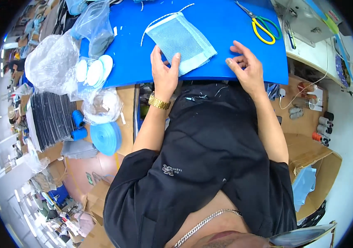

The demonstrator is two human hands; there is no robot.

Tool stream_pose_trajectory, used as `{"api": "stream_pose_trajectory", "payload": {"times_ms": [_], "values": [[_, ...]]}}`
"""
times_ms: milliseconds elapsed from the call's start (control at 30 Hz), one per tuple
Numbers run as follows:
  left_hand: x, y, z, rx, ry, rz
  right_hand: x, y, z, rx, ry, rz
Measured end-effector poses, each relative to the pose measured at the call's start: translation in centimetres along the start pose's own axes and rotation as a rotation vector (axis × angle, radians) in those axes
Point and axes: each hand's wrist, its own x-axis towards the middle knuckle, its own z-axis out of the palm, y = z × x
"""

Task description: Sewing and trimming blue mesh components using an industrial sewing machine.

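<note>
A light-blue mesh pouch (180, 38) lies tilted on the blue tabletop (133, 62), with a white cord along its far edge and a frayed edge at the right. My left hand (165, 76) holds its near left side, the thumb on top of the mesh and the fingers at the left edge. To the right of the pouch, my right hand (249, 72) hovers by the table's near edge, fingers apart and loosely curled, with nothing visible in them. Beyond it lie scissors (263, 31) with yellow and green handles.
Clear plastic bags (52, 64) and white oval pieces (95, 72) crowd the table's left side. Nearby are a stack of dark fabric (54, 118), blue thread spools (78, 126) and a roll of blue tape (105, 138). An open cardboard box (309, 155) stands at the right.
</note>
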Motion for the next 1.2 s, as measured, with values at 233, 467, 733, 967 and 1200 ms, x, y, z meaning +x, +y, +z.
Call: {"api": "stream_pose_trajectory", "payload": {"times_ms": [233,467,733,967,1200], "values": [[-0.9,-1.2,-2.0,0.479,0.178,0.240,0.0,-1.2,1.1,-0.288,-0.103,-0.222],[-1.5,2.0,-1.3,0.459,-0.085,0.480,2.2,-1.1,4.6,-0.271,-0.220,-0.311],[0.0,3.0,-0.1,0.456,-0.194,0.522,2.6,-1.6,5.9,-0.263,-0.106,-0.257],[4.4,8.0,0.0,0.393,-0.402,0.374,2.8,1.2,4.0,-0.131,-0.087,-0.538],[6.0,2.7,3.1,-0.147,-0.455,-0.117,2.7,-1.1,0.5,0.315,-0.455,0.198]]}}
